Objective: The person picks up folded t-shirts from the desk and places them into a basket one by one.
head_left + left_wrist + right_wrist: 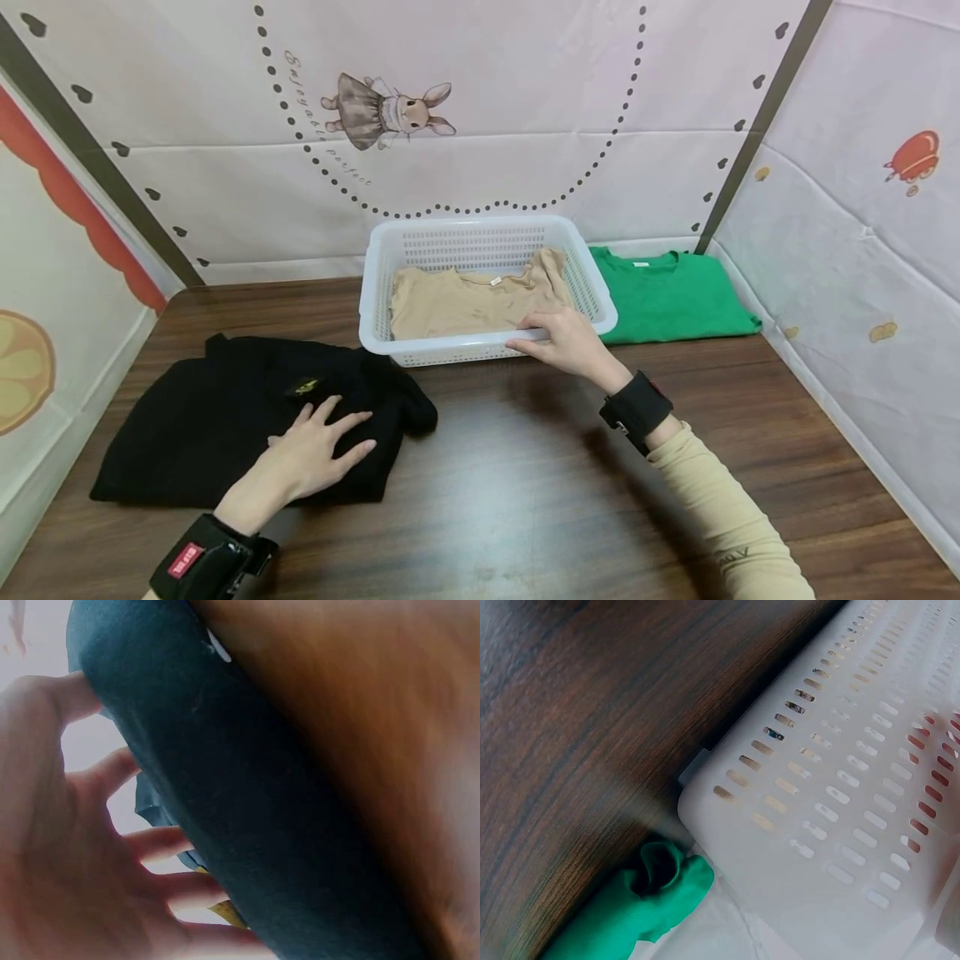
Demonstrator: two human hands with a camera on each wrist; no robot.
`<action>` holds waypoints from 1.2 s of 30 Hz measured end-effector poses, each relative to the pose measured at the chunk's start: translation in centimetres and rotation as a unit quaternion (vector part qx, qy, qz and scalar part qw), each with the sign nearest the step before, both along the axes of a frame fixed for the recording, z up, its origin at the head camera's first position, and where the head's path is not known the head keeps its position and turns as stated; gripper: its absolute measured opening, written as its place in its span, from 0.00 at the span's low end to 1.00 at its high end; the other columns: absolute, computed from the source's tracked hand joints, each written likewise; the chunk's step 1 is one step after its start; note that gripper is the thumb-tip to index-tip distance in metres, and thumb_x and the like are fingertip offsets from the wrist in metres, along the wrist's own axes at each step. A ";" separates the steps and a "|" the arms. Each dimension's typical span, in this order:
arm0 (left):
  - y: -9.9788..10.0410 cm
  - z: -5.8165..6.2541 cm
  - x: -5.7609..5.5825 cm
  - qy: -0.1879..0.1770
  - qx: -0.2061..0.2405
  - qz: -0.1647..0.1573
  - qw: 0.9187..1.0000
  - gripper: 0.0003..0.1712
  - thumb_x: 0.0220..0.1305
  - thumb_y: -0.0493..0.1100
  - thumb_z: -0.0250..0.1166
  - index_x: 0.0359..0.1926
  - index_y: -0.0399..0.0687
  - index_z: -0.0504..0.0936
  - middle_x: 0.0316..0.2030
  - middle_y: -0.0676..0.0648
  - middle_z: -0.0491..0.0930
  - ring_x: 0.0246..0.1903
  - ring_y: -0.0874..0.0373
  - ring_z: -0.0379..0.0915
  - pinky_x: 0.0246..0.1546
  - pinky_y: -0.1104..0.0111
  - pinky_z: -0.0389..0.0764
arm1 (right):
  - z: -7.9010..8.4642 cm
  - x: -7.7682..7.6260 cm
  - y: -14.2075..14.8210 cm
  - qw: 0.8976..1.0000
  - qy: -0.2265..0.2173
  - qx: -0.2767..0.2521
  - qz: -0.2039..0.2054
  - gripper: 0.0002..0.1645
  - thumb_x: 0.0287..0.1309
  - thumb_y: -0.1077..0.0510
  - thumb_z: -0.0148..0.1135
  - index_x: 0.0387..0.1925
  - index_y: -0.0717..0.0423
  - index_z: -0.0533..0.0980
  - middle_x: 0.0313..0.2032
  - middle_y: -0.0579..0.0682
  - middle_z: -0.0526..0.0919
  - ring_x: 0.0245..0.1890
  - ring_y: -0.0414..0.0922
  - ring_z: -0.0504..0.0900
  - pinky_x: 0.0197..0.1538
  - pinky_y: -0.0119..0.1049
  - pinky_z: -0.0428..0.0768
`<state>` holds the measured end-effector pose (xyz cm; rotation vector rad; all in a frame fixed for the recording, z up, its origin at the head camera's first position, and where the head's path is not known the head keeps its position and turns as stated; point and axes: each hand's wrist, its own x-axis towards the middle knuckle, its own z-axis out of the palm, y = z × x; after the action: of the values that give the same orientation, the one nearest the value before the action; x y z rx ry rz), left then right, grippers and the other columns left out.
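Note:
A white plastic basket [442, 347] with slotted walls stands at the back of the table, and a folded tan T-shirt [465, 304] lies inside it. My right hand [570, 342] grips its front rim near the right corner, thumb outside and fingers over the edge. In the right wrist view the slotted basket wall [780, 795] fills much of the picture. A folded black shirt [217, 417] with a small yellow mark lies at the left. My left hand [303, 454] rests on its right part with the fingers spread; the left wrist view shows them at the dark cloth [225, 765].
A folded green T-shirt [667, 300] lies right of the basket, close against it. White printed cloth walls [525, 100] enclose the back and both sides of the brown wooden table [480, 500]. The black shirt's sleeve reaches close to the basket's front left corner.

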<state>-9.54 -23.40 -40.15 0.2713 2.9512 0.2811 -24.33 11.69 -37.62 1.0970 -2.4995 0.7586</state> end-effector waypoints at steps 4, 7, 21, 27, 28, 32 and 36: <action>1.1 0.0 1.1 0.003 -0.004 -0.004 1.000 0.30 0.65 0.66 0.52 0.63 0.60 0.73 0.66 0.31 0.62 0.60 0.19 0.57 0.32 0.23 0.64 | -0.1 0.0 0.0 1.000 0.004 -0.004 0.001 0.13 0.52 0.47 0.69 0.31 0.52 0.83 0.30 0.46 0.87 0.32 0.40 0.83 0.38 0.37 0.81; 1.8 0.2 1.6 -0.001 -0.008 -0.003 1.000 0.30 0.65 0.65 0.52 0.63 0.59 0.73 0.65 0.30 0.62 0.60 0.19 0.57 0.31 0.24 0.65 | -0.1 0.0 0.0 1.000 0.005 -0.005 0.001 0.13 0.52 0.47 0.69 0.31 0.52 0.83 0.30 0.46 0.87 0.32 0.40 0.83 0.39 0.38 0.81; 6.2 0.0 2.9 0.007 -0.019 -0.017 1.000 0.27 0.66 0.62 0.53 0.62 0.59 0.74 0.64 0.31 0.65 0.57 0.19 0.61 0.27 0.27 0.69 | 0.0 0.0 0.0 1.000 0.001 -0.005 0.002 0.14 0.52 0.47 0.69 0.32 0.53 0.84 0.31 0.46 0.87 0.33 0.41 0.83 0.41 0.38 0.81; 8.2 -0.1 2.5 0.014 -0.017 -0.015 1.000 0.28 0.66 0.64 0.52 0.62 0.61 0.74 0.65 0.32 0.65 0.57 0.18 0.60 0.28 0.27 0.69 | 0.2 0.0 0.1 1.000 0.010 0.004 0.004 0.13 0.53 0.48 0.69 0.33 0.53 0.83 0.32 0.47 0.87 0.35 0.42 0.83 0.43 0.39 0.80; 8.3 -0.1 2.4 0.011 -0.014 -0.013 1.000 0.28 0.66 0.64 0.52 0.62 0.61 0.74 0.65 0.33 0.65 0.58 0.19 0.60 0.29 0.27 0.69 | 0.2 0.0 0.1 1.000 0.022 0.009 0.009 0.14 0.53 0.48 0.68 0.34 0.54 0.83 0.33 0.48 0.87 0.36 0.43 0.83 0.47 0.40 0.80; 7.3 0.5 2.2 -0.014 0.023 -0.024 0.999 0.29 0.65 0.64 0.53 0.63 0.61 0.72 0.67 0.34 0.63 0.60 0.23 0.61 0.35 0.30 0.72 | 0.9 0.6 -0.5 0.993 0.108 0.039 0.027 0.20 0.54 0.49 0.68 0.45 0.56 0.81 0.43 0.52 0.84 0.48 0.48 0.79 0.65 0.45 0.68; 4.2 1.9 1.7 -0.009 0.080 -0.065 0.995 0.33 0.62 0.62 0.59 0.66 0.56 0.69 0.66 0.36 0.64 0.59 0.30 0.66 0.47 0.38 0.74 | 2.2 2.9 -2.4 0.985 0.162 0.050 0.037 0.28 0.53 0.48 0.67 0.53 0.56 0.75 0.53 0.55 0.79 0.56 0.51 0.74 0.70 0.49 0.59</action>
<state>-7.80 -19.20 -38.26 0.4775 2.8810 0.4995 -21.40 9.34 -35.42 1.2436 -2.2505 0.4343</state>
